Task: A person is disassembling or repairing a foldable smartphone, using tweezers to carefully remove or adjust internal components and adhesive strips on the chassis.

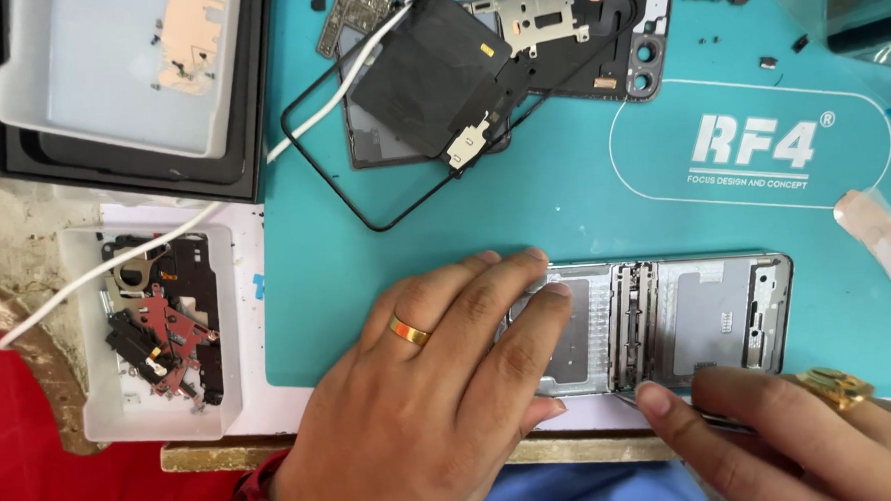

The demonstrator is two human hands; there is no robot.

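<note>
Prying at the hinge of a gutted folding phone

Left hand point(441, 381) lies flat, pinning the phone frame point(669, 321) beneath its fingers; right hand point(804, 435) pinches a thin tool point(673, 411) at the frame's near edge. Next, I'd judge, gentle leverage.

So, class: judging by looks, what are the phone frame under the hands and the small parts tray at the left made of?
Phone frame: probably metal; silver-grey, matt sheen, thin crisp edges.
Parts tray: probably plastic; milky, translucent walls with rounded corners.
</note>
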